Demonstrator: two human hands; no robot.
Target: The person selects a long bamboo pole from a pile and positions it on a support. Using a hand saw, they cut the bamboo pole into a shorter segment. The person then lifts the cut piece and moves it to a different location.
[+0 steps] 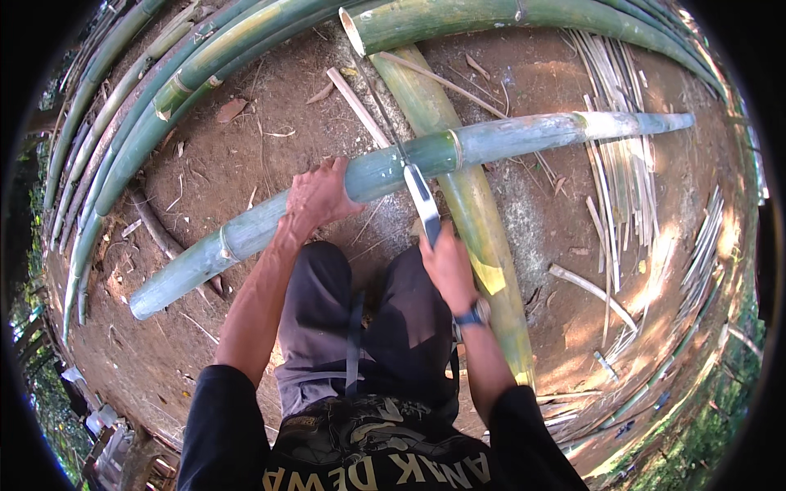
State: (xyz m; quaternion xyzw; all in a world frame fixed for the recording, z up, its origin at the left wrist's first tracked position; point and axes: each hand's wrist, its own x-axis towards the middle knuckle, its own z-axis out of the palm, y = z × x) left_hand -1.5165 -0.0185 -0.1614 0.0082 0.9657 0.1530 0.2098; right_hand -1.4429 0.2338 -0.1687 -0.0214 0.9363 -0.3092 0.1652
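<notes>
A thick green bamboo pole (262,219) lies crosswise in front of me, resting over another bamboo pole (483,237) that runs away from me along the ground. My left hand (322,193) is wrapped over the top of the crosswise pole, left of its middle. In my right hand (448,260) is the handle of a handsaw (420,192), its grip white and dark. The thin blade meets the pole just right of my left hand and points away from me. How deep the blade sits in the bamboo, I cannot tell.
Long bamboo poles (196,69) curve along the far left. A cut, hollow-ended pole (458,23) lies at the far side. Thin split strips (618,164) are piled on the right. Pale sawdust (524,221) and loose pieces (594,295) lie on the brown soil.
</notes>
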